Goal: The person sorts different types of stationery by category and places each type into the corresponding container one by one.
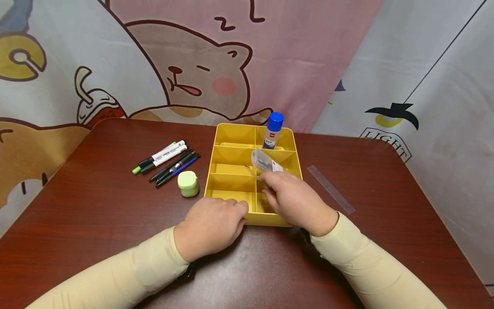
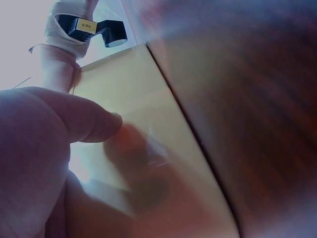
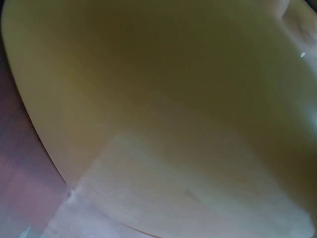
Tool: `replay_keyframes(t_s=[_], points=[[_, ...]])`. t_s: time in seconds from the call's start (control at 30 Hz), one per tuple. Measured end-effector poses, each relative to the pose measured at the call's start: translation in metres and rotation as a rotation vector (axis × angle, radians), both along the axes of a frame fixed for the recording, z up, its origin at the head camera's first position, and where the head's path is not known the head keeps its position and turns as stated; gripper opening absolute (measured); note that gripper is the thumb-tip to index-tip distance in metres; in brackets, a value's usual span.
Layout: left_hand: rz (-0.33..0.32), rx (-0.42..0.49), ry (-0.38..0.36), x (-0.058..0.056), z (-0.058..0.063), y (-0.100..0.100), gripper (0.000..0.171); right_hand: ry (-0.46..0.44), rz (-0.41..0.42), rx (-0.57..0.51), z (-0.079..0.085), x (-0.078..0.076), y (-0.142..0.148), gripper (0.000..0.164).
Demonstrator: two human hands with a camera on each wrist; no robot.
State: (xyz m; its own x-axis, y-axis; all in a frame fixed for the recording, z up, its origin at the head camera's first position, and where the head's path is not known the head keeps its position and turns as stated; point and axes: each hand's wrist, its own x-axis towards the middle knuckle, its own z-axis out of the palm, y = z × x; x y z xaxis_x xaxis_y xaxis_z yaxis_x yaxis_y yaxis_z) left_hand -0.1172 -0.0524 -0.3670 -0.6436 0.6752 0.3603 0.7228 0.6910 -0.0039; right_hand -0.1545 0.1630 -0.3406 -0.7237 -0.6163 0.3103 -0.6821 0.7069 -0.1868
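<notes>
A yellow compartment organizer (image 1: 270, 219) sits on the table. My left hand (image 1: 212, 223) grips its near wall, fingers over the rim; in the left wrist view the thumb (image 2: 94, 121) lies against the outer side. Over the right-hand compartments, my right hand (image 1: 295, 201) pinches a thin clear plastic piece (image 1: 251, 171) with a pointed corner, mostly hidden by the fingers. Beyond that hand a clear plastic case (image 1: 263, 160) with a label leans in the middle right compartment. A glue stick with a blue cap (image 1: 275, 122) stands in the far right compartment.
Left of the organizer are a light green lidded container (image 1: 188, 183), markers (image 1: 164, 155) and several pens (image 1: 177, 168). On the right lies a clear ruler (image 1: 331, 189). A printed cloth (image 1: 293, 56) hangs behind the table (image 1: 386, 240).
</notes>
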Motion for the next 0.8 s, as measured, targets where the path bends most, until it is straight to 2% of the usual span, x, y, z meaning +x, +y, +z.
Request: replay_keyframes(t_s=[0.8], points=[[0.001, -0.007, 0.001, 0.0003, -0.0003, -0.0002, 0.02, -0.135, 0.039, -0.081, -0.0005, -0.0039, 0.002, 0.026]])
